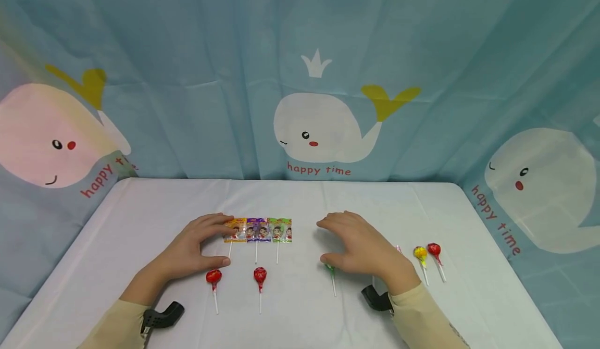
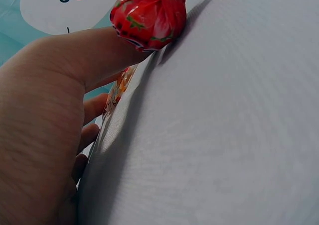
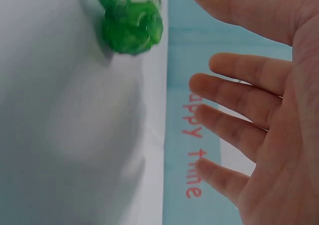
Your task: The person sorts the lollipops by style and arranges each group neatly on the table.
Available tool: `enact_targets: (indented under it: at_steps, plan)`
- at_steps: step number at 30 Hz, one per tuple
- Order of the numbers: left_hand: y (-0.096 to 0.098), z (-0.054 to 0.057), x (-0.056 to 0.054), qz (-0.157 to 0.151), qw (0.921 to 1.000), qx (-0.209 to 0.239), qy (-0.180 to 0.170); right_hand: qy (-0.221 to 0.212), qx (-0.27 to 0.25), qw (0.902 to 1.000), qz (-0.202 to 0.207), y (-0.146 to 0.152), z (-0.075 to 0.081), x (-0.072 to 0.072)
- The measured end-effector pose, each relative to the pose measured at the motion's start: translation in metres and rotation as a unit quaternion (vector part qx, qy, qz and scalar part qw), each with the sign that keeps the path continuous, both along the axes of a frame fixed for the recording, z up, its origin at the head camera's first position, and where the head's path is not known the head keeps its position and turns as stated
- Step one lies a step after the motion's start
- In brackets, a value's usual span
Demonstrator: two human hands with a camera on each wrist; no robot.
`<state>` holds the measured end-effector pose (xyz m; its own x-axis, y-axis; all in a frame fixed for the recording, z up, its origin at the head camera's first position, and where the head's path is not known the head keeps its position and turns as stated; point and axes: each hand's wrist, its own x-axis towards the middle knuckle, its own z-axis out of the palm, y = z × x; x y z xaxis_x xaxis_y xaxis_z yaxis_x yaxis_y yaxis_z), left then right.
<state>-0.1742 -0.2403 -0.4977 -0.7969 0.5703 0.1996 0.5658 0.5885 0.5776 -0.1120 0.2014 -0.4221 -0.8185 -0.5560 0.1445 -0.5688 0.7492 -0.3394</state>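
My left hand [image 1: 192,247] lies over the left side of the table, its fingertips at the edge of an orange-wrapped flat lollipop [image 1: 239,230]; whether they press it I cannot tell. Beside that one, in a row, are a purple-wrapped lollipop [image 1: 259,230] and a green-wrapped one [image 1: 279,230]. Just below the left thumb is a red ball lollipop [image 2: 149,18], with another red ball lollipop [image 1: 260,276] to its right. My right hand [image 1: 358,242] hovers with spread fingers and holds nothing. Under its thumb lies a green ball lollipop [image 3: 132,26], partly hidden in the head view.
Right of the right wrist lie a yellow lollipop [image 1: 420,253] and a red lollipop [image 1: 434,250]. The right forearm partly hides something pink [image 1: 399,248] and a white stick. A white cloth [image 1: 300,328] covers the table; a blue whale-print curtain [image 1: 225,130] stands behind.
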Motion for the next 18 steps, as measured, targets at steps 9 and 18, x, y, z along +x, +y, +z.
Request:
enact_targets:
  at_steps: [9,18]
  plan:
    - [0.001,0.001,0.000,0.003,1.0000,-0.004,0.000,-0.007,0.001,0.9995,-0.032,0.022,-0.001,0.009]
    - [0.000,0.000,0.000,0.002,1.0000,-0.001,0.002,-0.003,0.005,0.9990,-0.044,0.036,0.001,0.018]
